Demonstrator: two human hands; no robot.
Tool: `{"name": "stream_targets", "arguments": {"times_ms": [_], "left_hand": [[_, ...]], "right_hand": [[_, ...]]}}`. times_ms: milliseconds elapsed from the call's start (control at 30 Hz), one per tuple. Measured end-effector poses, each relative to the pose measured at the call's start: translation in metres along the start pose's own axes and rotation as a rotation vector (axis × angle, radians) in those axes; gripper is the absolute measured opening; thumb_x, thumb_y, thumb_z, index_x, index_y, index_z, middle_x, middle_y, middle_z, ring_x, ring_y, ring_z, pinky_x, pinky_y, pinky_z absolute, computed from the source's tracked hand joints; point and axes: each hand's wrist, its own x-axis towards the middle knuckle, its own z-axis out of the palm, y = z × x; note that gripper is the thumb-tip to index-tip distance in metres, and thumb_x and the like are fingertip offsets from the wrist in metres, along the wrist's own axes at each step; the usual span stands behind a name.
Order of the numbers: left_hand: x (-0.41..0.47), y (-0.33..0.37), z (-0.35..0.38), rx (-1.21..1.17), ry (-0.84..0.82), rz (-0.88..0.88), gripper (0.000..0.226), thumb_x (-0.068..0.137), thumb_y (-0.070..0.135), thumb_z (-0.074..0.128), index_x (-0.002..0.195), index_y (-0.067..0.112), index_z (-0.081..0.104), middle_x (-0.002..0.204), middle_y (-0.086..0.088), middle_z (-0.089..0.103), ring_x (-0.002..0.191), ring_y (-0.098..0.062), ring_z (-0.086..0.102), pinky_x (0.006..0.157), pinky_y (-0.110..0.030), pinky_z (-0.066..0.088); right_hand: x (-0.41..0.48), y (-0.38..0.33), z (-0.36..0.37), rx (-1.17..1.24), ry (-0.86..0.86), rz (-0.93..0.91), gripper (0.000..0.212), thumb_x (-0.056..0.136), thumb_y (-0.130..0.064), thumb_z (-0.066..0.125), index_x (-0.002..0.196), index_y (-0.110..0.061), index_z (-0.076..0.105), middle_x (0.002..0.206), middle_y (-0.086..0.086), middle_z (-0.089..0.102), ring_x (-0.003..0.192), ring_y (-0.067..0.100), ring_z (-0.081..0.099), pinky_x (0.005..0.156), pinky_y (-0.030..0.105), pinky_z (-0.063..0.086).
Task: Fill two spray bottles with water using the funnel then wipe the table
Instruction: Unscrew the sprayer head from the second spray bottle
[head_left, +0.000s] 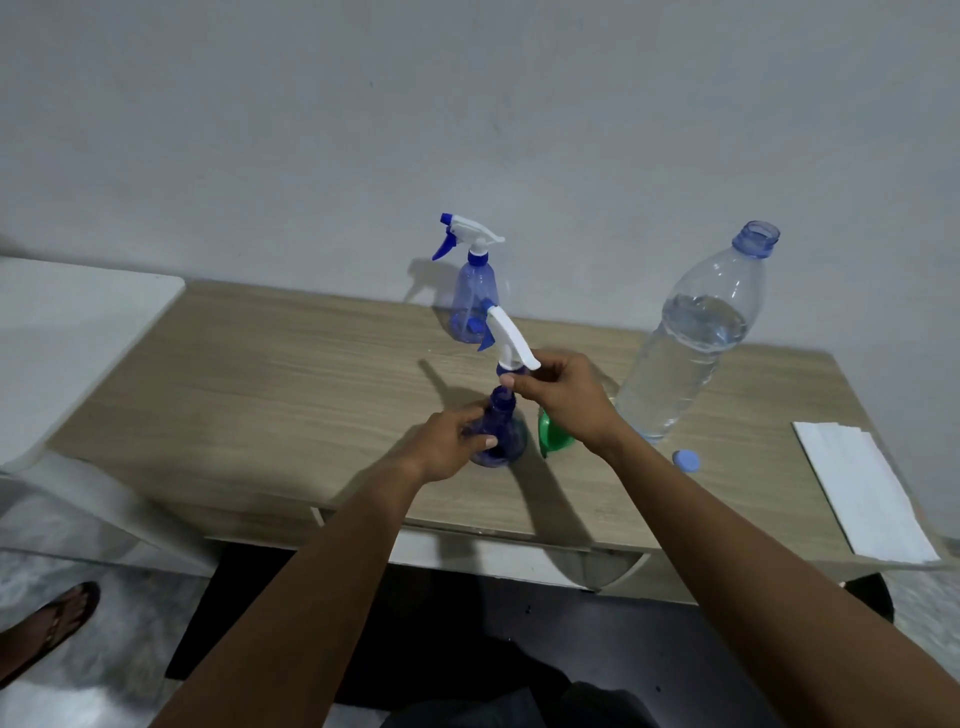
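**While the spray head (506, 335) hovers, a spill is close**

Since our left hand (452, 441) curls round the near spray bottle (498, 431), at the near middle of the table (260, 374), and our right hand (561, 397) pinches the spray head's collar just above the neck, we see two risks. A tilted head could cross-thread. Our right wrist, just over the green funnel (550, 434), could knock it towards the open water bottle (685, 353) on the right.
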Motion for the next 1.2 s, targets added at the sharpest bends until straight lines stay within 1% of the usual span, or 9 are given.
{"name": "stream_targets", "arguments": {"times_ms": [67, 167, 500, 667, 767, 867, 933, 1133, 1200], "left_hand": [[0.003, -0.002, -0.002, 0.014, -0.011, -0.011, 0.036, 0.087, 0.023, 0.073, 0.123, 0.017, 0.070, 0.118, -0.003, 0.074, 0.109, -0.022, 0.070, 0.104, -0.049, 0.050], [0.012, -0.009, -0.007, 0.053, -0.074, -0.029, 0.040, 0.076, 0.048, 0.072, 0.113, 0.033, 0.072, 0.110, 0.005, 0.076, 0.105, -0.018, 0.071, 0.103, -0.051, 0.051], [0.036, -0.035, -0.014, 0.069, -0.105, -0.085, 0.061, 0.071, 0.071, 0.073, 0.128, 0.051, 0.061, 0.114, 0.012, 0.075, 0.110, -0.014, 0.070, 0.104, -0.051, 0.050], [0.039, -0.031, -0.018, 0.081, -0.118, -0.070, 0.060, 0.072, 0.068, 0.073, 0.128, 0.052, 0.060, 0.114, 0.012, 0.075, 0.110, -0.014, 0.070, 0.104, -0.052, 0.050], [0.038, -0.026, -0.019, 0.083, -0.123, -0.063, 0.055, 0.075, 0.062, 0.071, 0.128, 0.052, 0.060, 0.115, 0.015, 0.074, 0.112, -0.011, 0.069, 0.105, -0.050, 0.049], [0.037, -0.026, -0.017, 0.054, -0.125, -0.059, 0.055, 0.075, 0.057, 0.071, 0.128, 0.051, 0.060, 0.117, 0.017, 0.074, 0.113, -0.010, 0.068, 0.107, -0.050, 0.048], [0.038, -0.028, -0.016, 0.035, -0.115, -0.064, 0.056, 0.075, 0.058, 0.072, 0.129, 0.053, 0.059, 0.119, 0.017, 0.073, 0.115, -0.010, 0.067, 0.108, -0.050, 0.048], [0.038, -0.029, -0.012, -0.018, -0.095, -0.042, 0.049, 0.075, 0.050, 0.075, 0.123, 0.053, 0.063, 0.122, 0.014, 0.072, 0.116, -0.010, 0.068, 0.110, -0.049, 0.047], [0.038, -0.030, -0.011, -0.031, -0.089, -0.052, 0.050, 0.074, 0.048, 0.076, 0.122, 0.053, 0.063, 0.122, 0.014, 0.073, 0.116, -0.008, 0.067, 0.111, -0.048, 0.046]], "right_hand": [[0.004, -0.013, -0.002, 0.054, 0.048, -0.003, 0.021, 0.084, -0.004, 0.078, 0.102, -0.016, 0.077, 0.079, -0.008, 0.074, 0.079, 0.008, 0.066, 0.078, 0.028, 0.055], [0.011, -0.032, -0.007, 0.117, 0.103, -0.034, 0.023, 0.084, -0.007, 0.079, 0.105, -0.014, 0.076, 0.078, -0.007, 0.076, 0.083, 0.014, 0.070, 0.076, 0.028, 0.056], [0.041, -0.052, -0.026, 0.150, 0.218, -0.068, 0.019, 0.089, -0.014, 0.076, 0.108, -0.014, 0.076, 0.080, -0.004, 0.075, 0.077, 0.014, 0.068, 0.069, 0.027, 0.056], [0.057, -0.023, -0.037, -0.044, 0.212, 0.000, 0.032, 0.087, -0.014, 0.078, 0.119, -0.011, 0.074, 0.081, -0.008, 0.074, 0.073, 0.003, 0.064, 0.065, 0.019, 0.051], [0.069, -0.001, -0.041, -0.229, 0.183, 0.035, 0.038, 0.081, -0.015, 0.084, 0.118, -0.014, 0.075, 0.087, -0.008, 0.076, 0.072, -0.004, 0.066, 0.074, 0.021, 0.051], [0.082, 0.024, -0.041, -0.401, 0.178, 0.112, 0.041, 0.074, -0.017, 0.089, 0.114, -0.016, 0.077, 0.098, -0.004, 0.078, 0.088, 0.004, 0.071, 0.090, 0.031, 0.057], [0.089, 0.037, -0.041, -0.531, 0.149, 0.190, 0.043, 0.072, -0.022, 0.090, 0.113, -0.020, 0.078, 0.104, -0.002, 0.079, 0.094, 0.010, 0.072, 0.093, 0.033, 0.057], [0.096, 0.054, -0.041, -0.827, -0.032, 0.318, 0.036, 0.074, -0.027, 0.086, 0.110, -0.027, 0.079, 0.101, -0.002, 0.078, 0.088, 0.016, 0.067, 0.071, 0.024, 0.047], [0.094, 0.056, -0.040, -0.827, -0.068, 0.356, 0.035, 0.074, -0.025, 0.087, 0.108, -0.024, 0.080, 0.100, -0.002, 0.078, 0.083, 0.013, 0.065, 0.062, 0.014, 0.044]]}}
